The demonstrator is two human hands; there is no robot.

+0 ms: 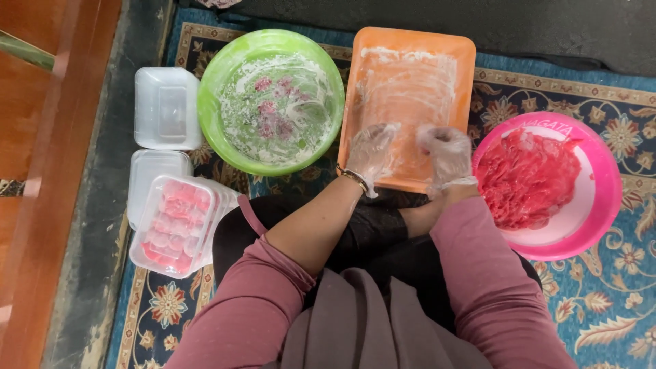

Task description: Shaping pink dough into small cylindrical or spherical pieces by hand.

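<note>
An orange rectangular tray [437,65] dusted with white flour lies on the carpet in front of me. Both my hands wear thin clear gloves and hover over the tray's near part. My left hand [372,150] has its fingers curled over the floured surface. My right hand [444,154] is bunched up beside it, a small gap between them. Whether either holds a piece of dough I cannot tell. A green round bowl [225,75] to the left holds flour and a few pink balls. A pink bowl [594,212] to the right holds red-pink dough.
Clear plastic boxes lie at the left: an empty one [166,108], a lid [154,174], and a closed box of pink balls [179,224] on a stack. A patterned blue carpet [615,301] covers the floor. Wooden furniture [41,205] runs along the left edge.
</note>
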